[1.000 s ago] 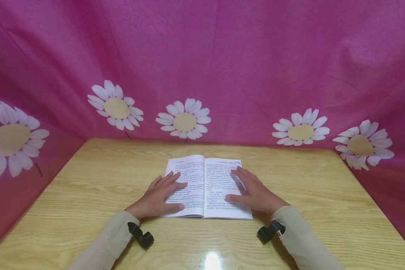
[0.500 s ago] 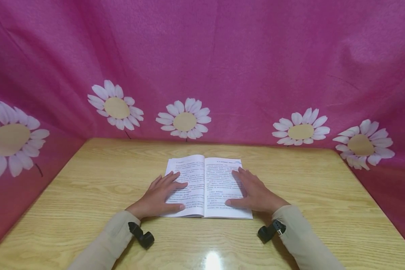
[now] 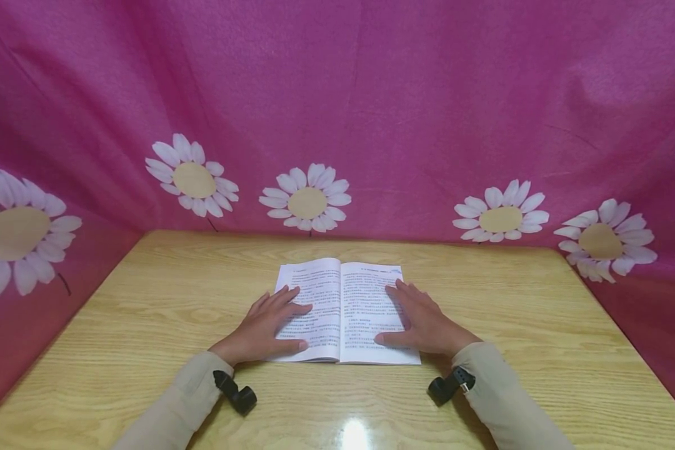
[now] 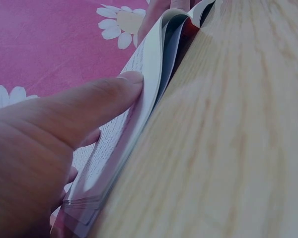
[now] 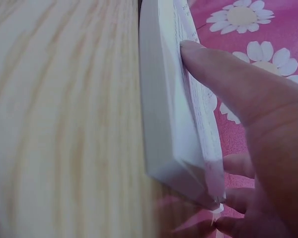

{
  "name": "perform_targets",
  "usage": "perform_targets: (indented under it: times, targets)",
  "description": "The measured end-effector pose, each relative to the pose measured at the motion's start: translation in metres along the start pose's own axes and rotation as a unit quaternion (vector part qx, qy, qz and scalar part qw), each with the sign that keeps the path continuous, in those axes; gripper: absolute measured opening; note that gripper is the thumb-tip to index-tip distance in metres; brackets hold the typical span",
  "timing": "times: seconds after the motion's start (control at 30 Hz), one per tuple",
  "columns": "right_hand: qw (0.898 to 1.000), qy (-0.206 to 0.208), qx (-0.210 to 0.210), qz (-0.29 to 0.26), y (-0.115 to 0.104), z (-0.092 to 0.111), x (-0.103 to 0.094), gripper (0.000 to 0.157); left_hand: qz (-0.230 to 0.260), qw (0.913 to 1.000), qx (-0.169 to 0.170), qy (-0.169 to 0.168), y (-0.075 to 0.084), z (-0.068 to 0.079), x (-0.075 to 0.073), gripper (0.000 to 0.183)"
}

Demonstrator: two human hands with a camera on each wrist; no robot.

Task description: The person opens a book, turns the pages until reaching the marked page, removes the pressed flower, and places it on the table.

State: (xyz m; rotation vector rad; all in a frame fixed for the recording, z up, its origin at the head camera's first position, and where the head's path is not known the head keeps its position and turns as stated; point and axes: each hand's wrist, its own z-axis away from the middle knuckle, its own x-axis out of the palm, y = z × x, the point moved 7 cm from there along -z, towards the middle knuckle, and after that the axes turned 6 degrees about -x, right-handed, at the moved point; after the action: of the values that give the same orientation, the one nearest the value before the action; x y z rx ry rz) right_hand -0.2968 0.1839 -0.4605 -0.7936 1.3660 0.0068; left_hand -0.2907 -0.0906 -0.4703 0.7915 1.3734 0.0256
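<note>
An open book [image 3: 365, 294] with printed pages lies flat on the wooden table, its spine fold running away from me. My left hand [image 3: 261, 328] rests on the left page, fingers spread and thumb toward the fold. In the left wrist view that thumb [image 4: 104, 101] touches the page near the book's lower edge, where the leaves bow up. On the right page rests my right hand [image 3: 430, 322], fingers extended. The right wrist view has its thumb [image 5: 213, 67] on the page above a thick stack of leaves [image 5: 164, 99], with the other fingers by the outer edge.
The light wooden table [image 3: 146, 312] spreads around the book. Behind it and at both sides hangs a pink curtain [image 3: 394, 112] with large white daisies. Each sleeved wrist carries a small black camera [image 3: 239, 397]. Light glares off the table's near part.
</note>
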Motion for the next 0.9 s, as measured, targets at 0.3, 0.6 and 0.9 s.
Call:
perform_targets:
  times: [0.3,0.6,0.9]
  targets:
    - [1.000,0.007,0.008,-0.021,-0.0007,-0.0012,-0.0009,0.109,-0.004,1.0000,-0.007,-0.002,-0.0003,-0.0007,0.0008,0.070]
    - [0.998,0.008,0.003,-0.065,-0.0004,-0.0011,-0.0027,0.103,-0.006,0.9998,-0.016,-0.006,-0.0031,-0.0019,0.0028,0.070]
    - [0.990,-0.007,0.018,-0.143,-0.0076,0.0002,-0.0043,0.088,0.003,1.0000,-0.007,-0.005,-0.0042,-0.0012,0.0021,0.071]
